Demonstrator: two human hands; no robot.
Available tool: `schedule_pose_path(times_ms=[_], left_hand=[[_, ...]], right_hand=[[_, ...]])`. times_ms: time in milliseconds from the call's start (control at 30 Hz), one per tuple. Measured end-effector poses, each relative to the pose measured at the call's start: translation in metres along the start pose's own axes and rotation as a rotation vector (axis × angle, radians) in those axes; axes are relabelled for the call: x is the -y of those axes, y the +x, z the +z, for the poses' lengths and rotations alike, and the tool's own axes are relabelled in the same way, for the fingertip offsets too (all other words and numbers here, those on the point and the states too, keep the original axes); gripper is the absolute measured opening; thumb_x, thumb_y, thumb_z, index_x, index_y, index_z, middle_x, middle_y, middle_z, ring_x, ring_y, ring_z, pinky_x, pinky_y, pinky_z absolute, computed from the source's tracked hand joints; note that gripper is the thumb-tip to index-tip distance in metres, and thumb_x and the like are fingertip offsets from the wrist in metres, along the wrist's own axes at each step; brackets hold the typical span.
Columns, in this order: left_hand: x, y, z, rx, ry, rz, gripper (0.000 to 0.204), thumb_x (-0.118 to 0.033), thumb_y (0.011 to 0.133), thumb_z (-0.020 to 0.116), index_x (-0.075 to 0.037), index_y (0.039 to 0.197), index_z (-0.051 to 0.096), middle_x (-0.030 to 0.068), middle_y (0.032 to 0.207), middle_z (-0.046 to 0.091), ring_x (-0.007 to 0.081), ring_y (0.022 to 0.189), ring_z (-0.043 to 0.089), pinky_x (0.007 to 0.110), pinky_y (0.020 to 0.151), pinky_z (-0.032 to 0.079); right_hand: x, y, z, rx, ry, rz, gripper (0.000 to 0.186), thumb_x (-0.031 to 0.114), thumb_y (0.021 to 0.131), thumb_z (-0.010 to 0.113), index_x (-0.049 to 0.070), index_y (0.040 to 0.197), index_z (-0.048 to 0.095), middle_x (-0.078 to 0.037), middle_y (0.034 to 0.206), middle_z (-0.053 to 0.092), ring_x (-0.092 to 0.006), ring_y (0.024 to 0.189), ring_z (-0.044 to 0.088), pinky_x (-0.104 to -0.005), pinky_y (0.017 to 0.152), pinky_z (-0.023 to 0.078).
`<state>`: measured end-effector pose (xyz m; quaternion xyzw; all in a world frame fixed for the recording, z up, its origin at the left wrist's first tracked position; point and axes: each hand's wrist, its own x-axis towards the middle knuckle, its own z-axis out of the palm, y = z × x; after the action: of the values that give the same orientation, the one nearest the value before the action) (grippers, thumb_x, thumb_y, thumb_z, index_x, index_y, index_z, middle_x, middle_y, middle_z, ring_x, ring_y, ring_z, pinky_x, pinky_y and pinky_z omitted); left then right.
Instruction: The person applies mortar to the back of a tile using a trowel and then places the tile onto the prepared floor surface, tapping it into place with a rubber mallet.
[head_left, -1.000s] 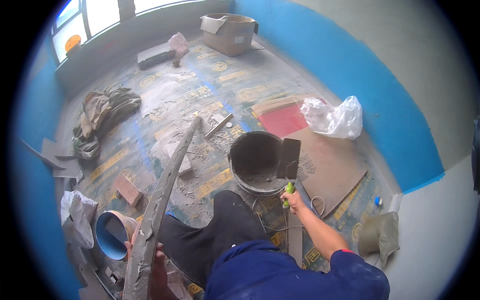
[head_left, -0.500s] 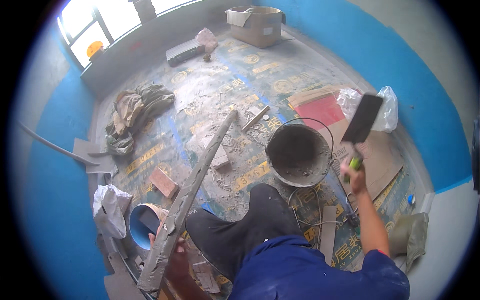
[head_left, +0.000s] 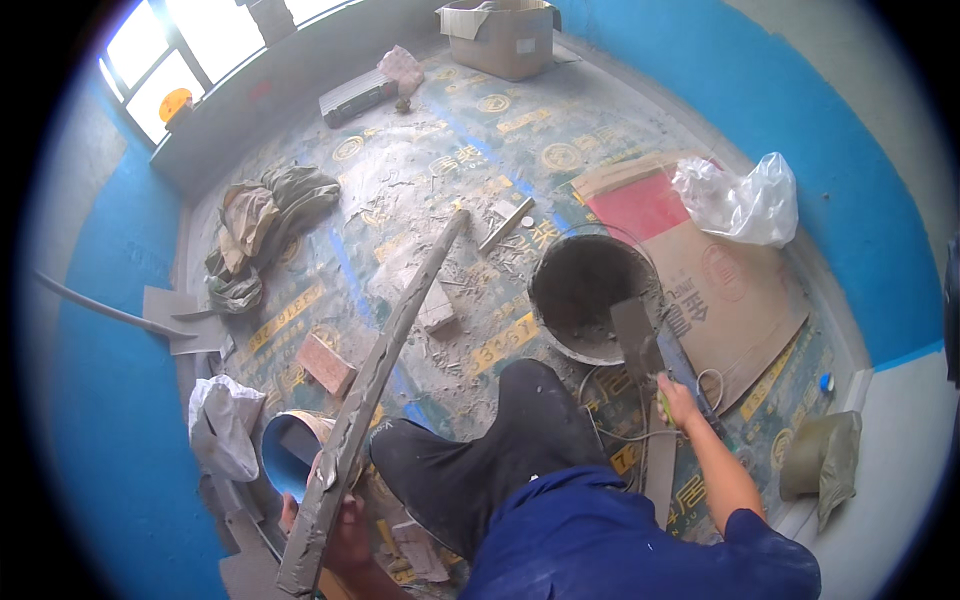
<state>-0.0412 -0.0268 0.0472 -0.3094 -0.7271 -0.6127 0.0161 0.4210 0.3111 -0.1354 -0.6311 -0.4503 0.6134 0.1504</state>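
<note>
My left hand (head_left: 348,530) is closed around the lower part of a long, narrow strip (head_left: 375,385) coated with grey mortar. The strip slants up and away over the floor, left of my knees. In my right hand (head_left: 682,402) is a trowel (head_left: 637,338) with a dark rectangular blade and a green handle. Its blade overlaps the near right rim of a round bucket (head_left: 541,325); I cannot tell whether they touch. Grey mortar smears the inside of the bucket, and its depth is hard to make out.
A blue-lined pail (head_left: 277,452) and a white bag (head_left: 222,425) stand at the left, near a reddish brick (head_left: 326,364) and a shovel (head_left: 180,318). Flattened cardboard (head_left: 735,300) and a clear plastic bag (head_left: 745,200) lie at the right. A cardboard box (head_left: 497,50) sits far back.
My right hand has lowered the trowel from above the cardboard down and left to the bucket's near rim. The left hand still holds the coated strip in nearly the same place.
</note>
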Motion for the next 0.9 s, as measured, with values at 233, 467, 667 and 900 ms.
schedule_pose_path(times_ms=[233, 467, 667, 900], left_hand=[[-0.023, 0.013, -0.009, -0.028, -1.115, -0.546, 0.080, -0.050, 0.098, 0.045, 0.010, 0.147, 0.027, 0.0238, 0.123, 0.061, 0.0249, 0.073, 0.058, 0.032, 0.062, 0.046], [-0.020, 0.032, -0.006, 0.101, -0.995, -0.103, 0.073, -0.044, 0.097, 0.047, 0.011, 0.144, 0.035, 0.0263, 0.131, 0.057, 0.0286, 0.076, 0.058, 0.030, 0.059, 0.044], [-0.031, 0.042, 0.004, 0.206, -0.891, 0.040, 0.070, -0.041, 0.095, 0.051, 0.008, 0.143, 0.039, 0.0249, 0.136, 0.055, 0.0285, 0.089, 0.061, 0.031, 0.061, 0.045], [-0.046, 0.016, 0.013, 0.062, -1.336, -0.250, 0.077, -0.065, 0.089, 0.050, -0.009, 0.142, 0.049, 0.0196, 0.135, 0.058, 0.0379, 0.120, 0.056, 0.045, 0.086, 0.048]], right_hand=[[-0.033, -0.100, -0.058, -0.067, -0.105, 0.088, 0.049, 0.051, 0.098, 0.053, 0.007, 0.076, 0.054, -0.001, 0.058, 0.048, -0.0137, 0.043, 0.046, -0.0293, 0.042, 0.038], [0.093, -0.046, 0.130, 0.752, 0.501, 0.136, 0.051, 0.059, 0.098, 0.047, 0.015, 0.072, 0.043, 0.002, 0.060, 0.041, -0.0115, 0.045, 0.043, -0.0289, 0.041, 0.036], [0.153, 0.124, 0.323, 0.493, 0.643, 0.189, 0.063, 0.072, 0.090, 0.048, 0.010, 0.081, 0.049, -0.003, 0.067, 0.049, -0.0140, 0.047, 0.050, -0.0318, 0.044, 0.044], [0.153, 0.169, 0.364, 0.417, 0.541, 0.111, 0.065, 0.074, 0.090, 0.046, 0.009, 0.087, 0.050, -0.004, 0.069, 0.050, -0.0147, 0.047, 0.050, -0.0316, 0.044, 0.043]])
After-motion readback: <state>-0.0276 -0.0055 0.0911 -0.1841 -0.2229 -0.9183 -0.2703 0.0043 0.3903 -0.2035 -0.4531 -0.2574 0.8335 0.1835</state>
